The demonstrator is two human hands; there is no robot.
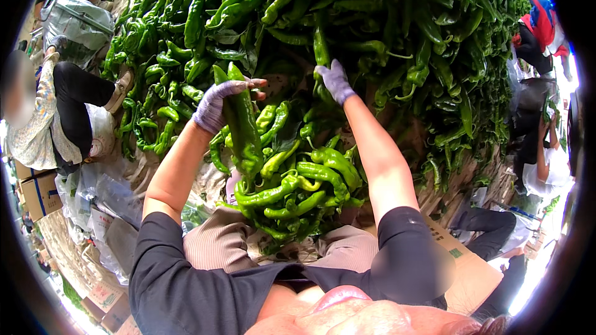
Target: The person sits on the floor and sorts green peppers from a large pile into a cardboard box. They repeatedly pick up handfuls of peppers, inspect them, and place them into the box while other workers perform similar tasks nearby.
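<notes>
My left hand (215, 104), in a pale purple knit glove with bare fingertips, holds long green peppers (243, 135) upright against its palm. At least two pepper tips stick up above the thumb side. My right hand (334, 81), gloved in the same purple, grips another long green pepper (320, 45) at the edge of the big pepper heap (363, 4). Between my forearms, in front of my knees, lies a smaller pile of lighter, curled green peppers (298, 186). My right fingers are partly hidden behind the glove's back.
At left a person (70, 107) sits by plastic bags (100, 204) and cardboard boxes (41, 193). A plastic-lined cart or crate (77, 18) stands farther up. Other people (545, 163) sit along the right rim. A cardboard sheet (470, 265) lies by my right elbow.
</notes>
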